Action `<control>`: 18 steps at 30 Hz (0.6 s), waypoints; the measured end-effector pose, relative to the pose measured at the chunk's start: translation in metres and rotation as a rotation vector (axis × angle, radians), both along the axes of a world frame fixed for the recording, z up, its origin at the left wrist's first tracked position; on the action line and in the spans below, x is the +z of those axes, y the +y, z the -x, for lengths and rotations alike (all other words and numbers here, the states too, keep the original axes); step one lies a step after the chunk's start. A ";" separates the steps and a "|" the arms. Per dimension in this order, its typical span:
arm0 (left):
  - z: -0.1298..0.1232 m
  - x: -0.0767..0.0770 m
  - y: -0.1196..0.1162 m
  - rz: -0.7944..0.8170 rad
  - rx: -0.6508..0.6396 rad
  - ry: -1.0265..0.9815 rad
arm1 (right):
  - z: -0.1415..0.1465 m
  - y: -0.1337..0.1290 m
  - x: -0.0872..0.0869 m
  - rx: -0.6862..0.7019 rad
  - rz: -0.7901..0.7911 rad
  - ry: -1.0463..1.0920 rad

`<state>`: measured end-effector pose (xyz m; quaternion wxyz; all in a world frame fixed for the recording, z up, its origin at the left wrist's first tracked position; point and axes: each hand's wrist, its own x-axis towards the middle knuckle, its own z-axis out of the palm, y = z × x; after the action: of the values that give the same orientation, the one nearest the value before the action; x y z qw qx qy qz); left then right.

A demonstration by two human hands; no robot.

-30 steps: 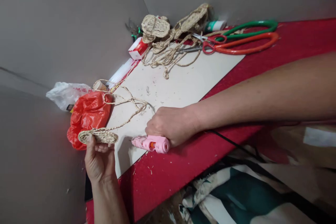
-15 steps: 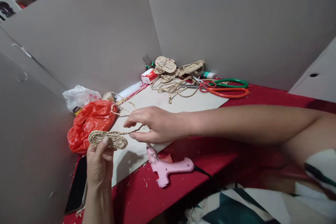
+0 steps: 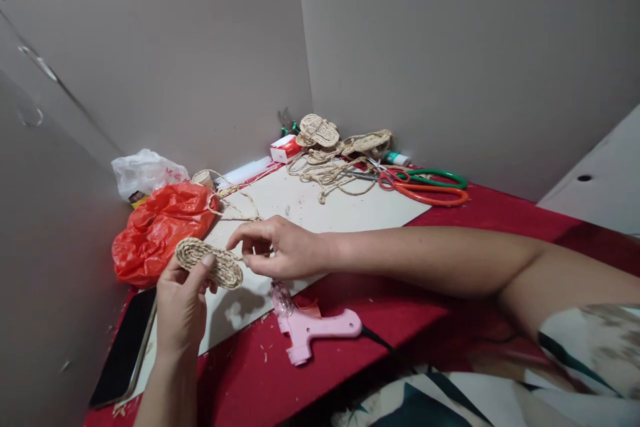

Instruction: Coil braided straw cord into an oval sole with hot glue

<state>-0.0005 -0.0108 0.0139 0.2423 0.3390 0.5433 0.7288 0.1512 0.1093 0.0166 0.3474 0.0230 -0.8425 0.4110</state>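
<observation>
Left hand (image 3: 181, 301) pinched woven oval (image 3: 223, 269) | right hand (image 3: 285, 250) pinched its cord (image 3: 239, 256) | I judged: winding step — next called for steady tension

I hold the straw sole (image 3: 221, 265) in my left hand (image 3: 184, 300), raised above the counter (image 3: 250, 380). It is a pale tan, elongated oval with rounded ends, its braided rows coiled closely, its broad face turned toward me and its length slanting down to the right. The straw cord (image 3: 239, 257) runs short from its edge to the fingertips of my right hand (image 3: 280, 250).
</observation>
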 end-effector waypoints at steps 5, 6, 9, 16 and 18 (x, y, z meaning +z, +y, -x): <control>-0.001 -0.004 0.001 0.035 -0.024 0.048 | 0.002 0.001 -0.004 -0.012 0.022 -0.005; -0.001 -0.005 0.001 0.049 -0.021 0.065 | 0.002 0.001 -0.004 -0.011 0.011 -0.003; -0.001 -0.006 0.000 0.080 0.000 0.103 | 0.002 0.003 -0.007 -0.026 -0.077 0.022; -0.002 -0.006 -0.002 0.115 -0.036 0.130 | -0.001 0.007 -0.012 -0.149 -0.548 0.216; -0.003 -0.006 -0.002 0.120 -0.044 0.115 | -0.001 0.008 -0.013 -0.176 -0.621 0.203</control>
<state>0.0027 -0.0132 0.0079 0.2467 0.3772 0.5916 0.6685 0.1519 0.1175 0.0040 0.4403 0.0957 -0.8872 0.0989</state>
